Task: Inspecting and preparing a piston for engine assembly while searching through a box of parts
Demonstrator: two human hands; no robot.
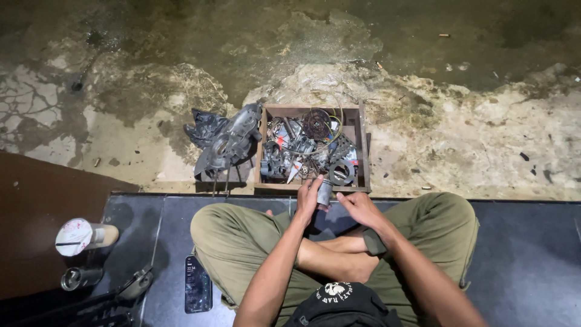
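Observation:
I sit cross-legged on a dark mat, looking down at my legs in olive trousers. My left hand (308, 198) grips a small grey metal cylinder (325, 192) just in front of my knees. Beside it, my right hand (361, 209) hovers with fingers loosely curled; whether it touches the cylinder is unclear. Directly beyond both hands stands a shallow wooden box (362, 145) filled with several metal engine parts, gears, rings and wires.
A grey engine casing (229, 142) on a dark rag lies left of the box. A phone (198, 284) rests by my left thigh. A white-capped bottle (82, 236), a small metal can (78, 277) and a tool sit at lower left. Stained concrete floor lies beyond.

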